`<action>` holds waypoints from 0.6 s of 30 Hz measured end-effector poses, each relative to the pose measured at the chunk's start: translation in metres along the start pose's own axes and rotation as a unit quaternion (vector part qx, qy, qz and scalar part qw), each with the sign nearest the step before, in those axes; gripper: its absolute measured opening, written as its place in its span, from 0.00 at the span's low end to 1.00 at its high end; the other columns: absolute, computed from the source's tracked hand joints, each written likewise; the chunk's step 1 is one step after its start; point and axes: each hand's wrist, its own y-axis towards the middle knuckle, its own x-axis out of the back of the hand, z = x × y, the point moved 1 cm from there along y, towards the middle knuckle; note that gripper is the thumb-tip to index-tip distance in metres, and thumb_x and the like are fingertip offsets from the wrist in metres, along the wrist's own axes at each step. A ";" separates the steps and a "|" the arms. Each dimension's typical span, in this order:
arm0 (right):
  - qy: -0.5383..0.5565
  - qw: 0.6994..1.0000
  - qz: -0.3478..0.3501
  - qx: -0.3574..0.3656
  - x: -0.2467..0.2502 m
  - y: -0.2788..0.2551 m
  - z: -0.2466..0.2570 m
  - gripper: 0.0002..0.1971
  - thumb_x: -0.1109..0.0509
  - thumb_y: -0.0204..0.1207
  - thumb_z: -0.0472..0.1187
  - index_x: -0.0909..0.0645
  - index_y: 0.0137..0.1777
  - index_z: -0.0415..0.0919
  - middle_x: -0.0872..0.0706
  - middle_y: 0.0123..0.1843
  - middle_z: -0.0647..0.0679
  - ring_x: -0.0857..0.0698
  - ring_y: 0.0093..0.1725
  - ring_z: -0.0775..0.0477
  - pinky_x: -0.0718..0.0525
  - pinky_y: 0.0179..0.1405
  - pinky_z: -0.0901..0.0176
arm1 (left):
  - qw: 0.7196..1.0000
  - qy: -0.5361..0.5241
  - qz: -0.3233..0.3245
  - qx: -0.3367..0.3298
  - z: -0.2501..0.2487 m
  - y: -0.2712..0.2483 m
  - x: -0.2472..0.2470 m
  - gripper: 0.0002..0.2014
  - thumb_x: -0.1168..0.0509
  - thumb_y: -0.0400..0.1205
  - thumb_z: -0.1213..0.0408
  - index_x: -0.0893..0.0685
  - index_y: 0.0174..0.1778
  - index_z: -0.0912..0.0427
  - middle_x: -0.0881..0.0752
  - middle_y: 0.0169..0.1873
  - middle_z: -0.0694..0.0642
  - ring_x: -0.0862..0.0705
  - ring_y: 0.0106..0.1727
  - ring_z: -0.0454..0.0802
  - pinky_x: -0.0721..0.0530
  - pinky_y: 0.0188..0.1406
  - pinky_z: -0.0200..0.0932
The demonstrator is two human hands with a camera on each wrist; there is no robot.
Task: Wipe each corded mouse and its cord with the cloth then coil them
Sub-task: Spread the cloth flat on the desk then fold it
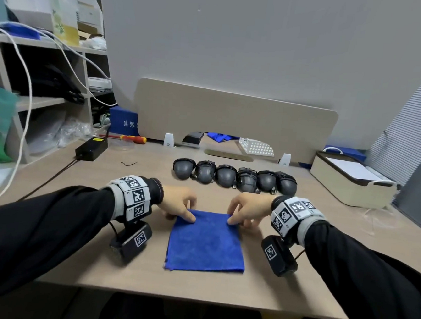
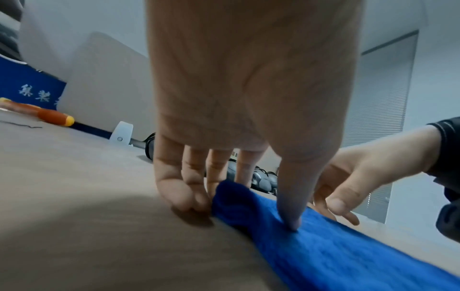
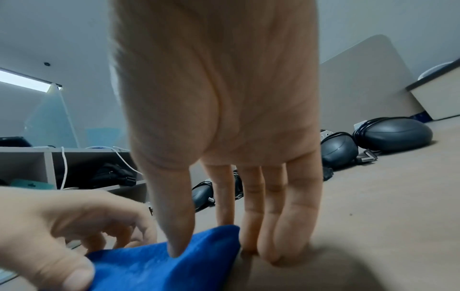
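Since all six mice [image 1: 234,177] sit in a row at the back of the desk [image 1: 138,179] with their cords already wrapped round the bodies, they read as done, or as never unwound; can't tell which from here, and nothing shows whether any has been wiped. Cloth [image 1: 205,242] lies flat at the near centre of the desk, folded to a neat rectangle, well apart from the mice and touching none. Left hand [image 1: 179,203] pinches the far left corner of the cloth: thumb on top, forefinger going under the edge, other fingers curled with tips on the desk. Right hand [image 1: 247,210] mirrors it on the far right corner, thumb pressing down on the fabric, forefinger behind the fold, rest of the fingers down on the wood. Both wrist views confirm thumb-on-top pinches; corners are lifted slightly off the surface. My read: either the cloth is being picked up or unfolded to start wiping, or squared away at the end. If start, everything is left: wipe each mouse body, run the cord through the cloth, recoil. No mouse is in hand, no cord is loose.
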 end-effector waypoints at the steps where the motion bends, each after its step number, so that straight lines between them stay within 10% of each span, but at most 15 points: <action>1: -0.010 1.000 -0.010 0.003 0.000 0.000 0.000 0.07 0.25 0.79 0.46 0.18 0.52 0.45 0.12 0.51 0.40 0.13 0.42 0.47 0.10 0.45 0.51 | 1.000 -0.013 -0.003 0.001 0.001 0.002 0.001 0.11 0.31 0.83 0.53 0.24 0.46 0.54 0.19 0.41 0.55 0.20 0.35 0.55 0.21 0.24 0.37; 5: 0.002 0.998 -0.064 0.025 0.000 0.001 0.002 0.03 0.26 0.78 0.38 0.17 0.45 0.40 0.15 0.39 0.42 0.18 0.31 0.52 0.16 0.29 0.63 | 0.996 -0.070 -0.048 -0.015 0.004 0.008 0.003 0.11 0.31 0.84 0.59 0.25 0.41 0.57 0.18 0.38 0.57 0.20 0.30 0.51 0.20 0.24 0.38; 13: 0.112 0.967 -0.211 0.089 0.012 0.002 -0.002 0.06 0.25 0.74 0.29 0.14 0.49 0.37 0.13 0.38 0.46 0.15 0.39 0.47 0.15 0.33 0.57 | 0.972 -0.075 -0.204 -0.086 0.005 0.003 0.016 0.04 0.29 0.82 0.67 0.11 0.46 0.63 0.14 0.33 0.50 0.18 0.32 0.46 0.21 0.25 0.31; 18: 0.094 0.952 -0.266 0.120 0.023 -0.007 0.000 0.05 0.23 0.71 0.31 0.12 0.42 0.42 0.14 0.33 0.54 0.19 0.31 0.60 0.24 0.29 0.71 | 0.953 -0.052 -0.276 -0.115 -0.002 -0.008 0.030 0.02 0.23 0.76 0.68 0.10 0.40 0.59 0.17 0.31 0.47 0.21 0.33 0.41 0.26 0.30 0.27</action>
